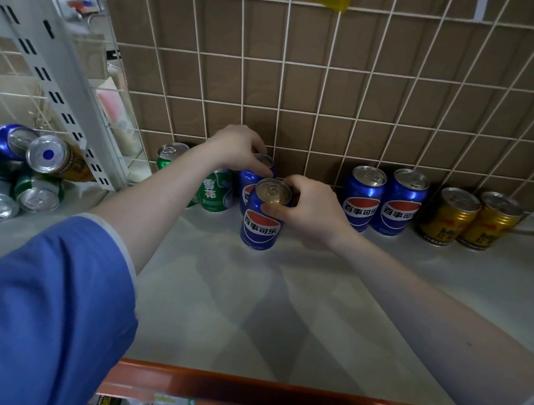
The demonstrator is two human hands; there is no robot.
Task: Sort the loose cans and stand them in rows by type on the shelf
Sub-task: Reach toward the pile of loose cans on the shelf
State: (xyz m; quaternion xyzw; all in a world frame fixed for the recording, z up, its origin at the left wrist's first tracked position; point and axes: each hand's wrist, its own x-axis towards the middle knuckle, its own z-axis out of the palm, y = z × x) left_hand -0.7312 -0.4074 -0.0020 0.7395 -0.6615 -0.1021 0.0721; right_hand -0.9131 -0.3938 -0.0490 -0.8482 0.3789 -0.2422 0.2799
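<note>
Sorting looks partly done, judged from the layout. Standing upright along the wire grid back panel (299,78) of the shelf (251,312): two green beer cans (214,192) at left, two blue Pepsi cans (383,199) side by side at centre-right, two gold cans (467,218) further right. In hand now: the right hand (306,206) grasps a front Pepsi can (263,214) near its top, thumb across the label, fingers curled round the far side; the can stands upright on the shelf surface. The left hand (238,148) curls its fingers over the rim of a rear Pepsi can (255,176) just behind, touching or nearly touching the front one; base hidden. These two form a front-to-back pair, well apart from the other Pepsi pair; whether they are to be joined I cannot tell. Left to do: a loose heap (18,172) beyond the white slotted upright (61,93) at far left, with blue, green and gold cans lying on their sides. Obstacles: the upright and side grid stand between heap and row; the nearer green can stands just beside the left wrist. A white object at the far right edge is cut off, unidentified.
</note>
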